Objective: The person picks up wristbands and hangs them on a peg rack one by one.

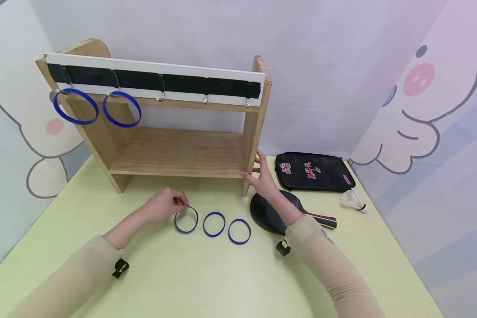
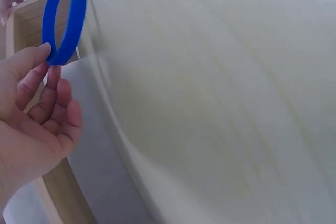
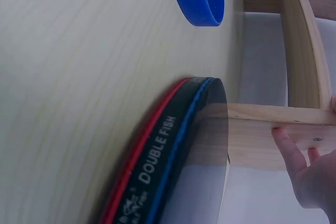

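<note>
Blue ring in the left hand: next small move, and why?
Probably lift the ring toward the middle hook: the left hand pinches it, that hook is bare, the two to its left each carry one, and the right hand rests against the wooden rack.

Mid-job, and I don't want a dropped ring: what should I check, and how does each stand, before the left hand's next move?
1. Left hand pinching a ring: ok, held at its edge.
2. That ring fully off the table: cannot tell.
3. Right hand touching the rack: ok, at its right side panel.
4. Third hook from the left free: ok, nothing hangs on it.
5. First two hooks holding rings: ok, one ring each.
6. Table cleared of rings: not ok, two loose rings lie there.
</note>
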Motion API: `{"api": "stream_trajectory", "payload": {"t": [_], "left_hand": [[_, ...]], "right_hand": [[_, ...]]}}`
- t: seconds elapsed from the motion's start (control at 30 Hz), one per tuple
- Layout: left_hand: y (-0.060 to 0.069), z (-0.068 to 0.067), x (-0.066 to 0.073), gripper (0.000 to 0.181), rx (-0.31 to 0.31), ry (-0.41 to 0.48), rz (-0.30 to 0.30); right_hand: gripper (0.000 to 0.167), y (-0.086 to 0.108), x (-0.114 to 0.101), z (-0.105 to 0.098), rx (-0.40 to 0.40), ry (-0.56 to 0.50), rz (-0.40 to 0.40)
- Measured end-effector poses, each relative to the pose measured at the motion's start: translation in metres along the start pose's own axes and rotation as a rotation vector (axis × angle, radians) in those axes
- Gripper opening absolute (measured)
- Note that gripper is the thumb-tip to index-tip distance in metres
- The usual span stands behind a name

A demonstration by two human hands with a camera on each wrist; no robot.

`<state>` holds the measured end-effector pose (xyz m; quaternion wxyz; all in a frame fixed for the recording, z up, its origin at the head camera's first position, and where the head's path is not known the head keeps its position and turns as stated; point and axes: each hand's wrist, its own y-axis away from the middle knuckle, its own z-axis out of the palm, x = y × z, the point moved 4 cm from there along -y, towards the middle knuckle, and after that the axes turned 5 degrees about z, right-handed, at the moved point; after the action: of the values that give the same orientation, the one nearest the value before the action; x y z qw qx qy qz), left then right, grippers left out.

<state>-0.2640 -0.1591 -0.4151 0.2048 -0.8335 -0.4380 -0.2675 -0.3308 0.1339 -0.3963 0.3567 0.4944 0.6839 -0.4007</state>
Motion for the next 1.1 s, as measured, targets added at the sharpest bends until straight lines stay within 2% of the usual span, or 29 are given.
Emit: {"api": "stream_trajectory", "payload": {"t": [0.3,0.53,0.9,1.1], "left_hand": [[0.002,-0.011,0.012,0.005,0.039,0.023,0.001],[0.002,-0.021,0.022,0.006,0.086,0.04,-0.009],[0.006,-0.038,0.041,0.01,0.199,0.043,0.018],[0.009,-0.047,0.049,0.013,0.265,0.073,0.001]], "right_hand": [[0.084,0.0,-0.003,-0.001,-0.017,-0.006,0.02],[0.081,0.014,-0.032,-0.005,-0.041,-0.019,0.011],[0.081,0.016,-0.035,-0.004,-0.043,-0.033,0.02],[0.08,0.016,-0.035,-0.003,-0.042,-0.046,0.011]]}}
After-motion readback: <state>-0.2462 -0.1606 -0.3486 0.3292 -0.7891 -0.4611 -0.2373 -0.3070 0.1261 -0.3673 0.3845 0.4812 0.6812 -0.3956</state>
